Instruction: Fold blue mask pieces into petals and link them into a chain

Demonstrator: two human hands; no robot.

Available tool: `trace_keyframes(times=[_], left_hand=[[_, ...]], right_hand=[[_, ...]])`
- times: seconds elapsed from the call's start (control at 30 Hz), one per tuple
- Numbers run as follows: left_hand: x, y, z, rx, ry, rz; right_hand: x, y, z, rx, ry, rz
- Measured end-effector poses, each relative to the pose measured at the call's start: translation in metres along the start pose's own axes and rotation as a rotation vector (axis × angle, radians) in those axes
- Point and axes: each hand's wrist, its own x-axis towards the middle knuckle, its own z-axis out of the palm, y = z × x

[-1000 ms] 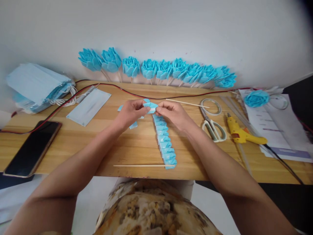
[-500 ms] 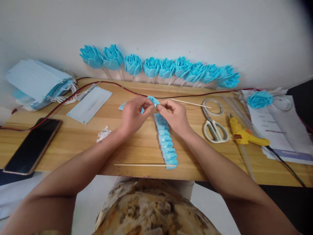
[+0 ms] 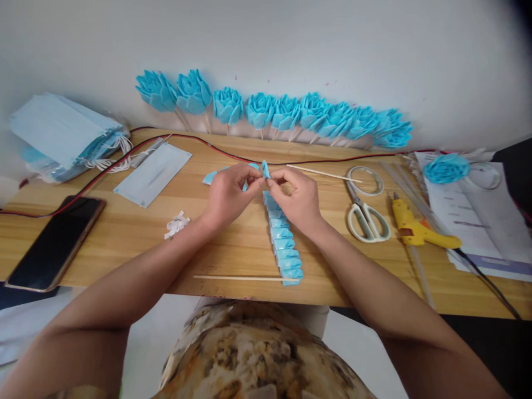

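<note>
Between my fingertips is a small folded blue fabric petal (image 3: 266, 169), pinched from both sides above the table. My left hand (image 3: 231, 194) is closed on its left edge, and my right hand (image 3: 297, 199) grips the right edge. Just below my hands, a row of overlapping folded blue petals (image 3: 282, 244) runs toward the table's front edge. A thin wooden stick (image 3: 241, 278) touches the row's near end. Other blue pieces (image 3: 210, 177) lie behind my left hand, partly hidden by it.
Blue fabric flowers (image 3: 228, 105) on sticks lean along the wall. At left are a stack of face masks (image 3: 62, 130), a flat mask (image 3: 153, 174), a phone (image 3: 56, 244) and white scraps (image 3: 177, 224). Scissors (image 3: 368, 221), a tape roll (image 3: 380, 183) and a yellow glue gun (image 3: 409, 224) lie right.
The blue petal between my fingers has gone from a wider, flatter strip to a narrow, upright folded shape. Both hands stay in nearly the same place.
</note>
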Motion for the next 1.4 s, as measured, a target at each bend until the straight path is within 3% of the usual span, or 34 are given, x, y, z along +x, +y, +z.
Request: trace_keyframes(times=[0.43, 0.8, 0.9, 1.17, 1.4], left_hand=[[0.0004, -0.0010, 0.0040, -0.113, -0.006, -0.052], [0.0008, -0.0023, 0.0025, -0.136, -0.016, -0.011], [0.0015, -0.0046, 0.0036, -0.144, -0.007, -0.006], [0.0031, -0.0065, 0.0034, -0.175, 0.031, 0.028], [0.0006, -0.0061, 0.0025, 0.082, 0.095, 0.251]], right_hand=[[-0.0013, 0.0074, 0.0038, -0.143, 0.085, -0.238], [-0.0013, 0.0081, 0.0038, -0.151, 0.090, -0.239], [-0.0011, 0.0074, 0.0039, -0.120, 0.088, -0.215], [0.0031, 0.0017, -0.0012, 0.198, -0.022, 0.044], [0.0037, 0.0018, -0.0013, 0.207, -0.054, 0.107]])
